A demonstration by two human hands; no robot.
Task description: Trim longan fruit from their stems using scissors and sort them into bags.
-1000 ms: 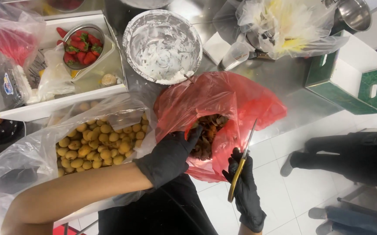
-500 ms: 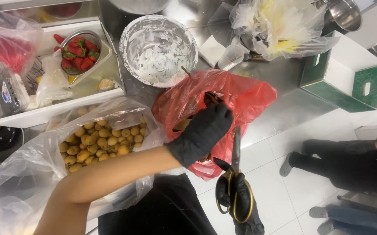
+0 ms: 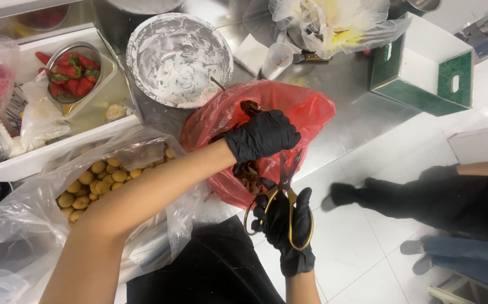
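Left black-gloved hand had moved onto the red plastic bag, gripping it; right gloved hand had raised gold-handled scissors, fingers through the loops.

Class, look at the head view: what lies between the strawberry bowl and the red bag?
In the head view, a foil-lined round pan smeared with white sits between the strawberry bowl and the red bag.

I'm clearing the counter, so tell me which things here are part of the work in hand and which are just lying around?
In use: left hand on the red bag; right hand holding scissors; brown bits in the bag.

Lying about: strawberries, foil bowl, clear bag of yellow fruit, green box.
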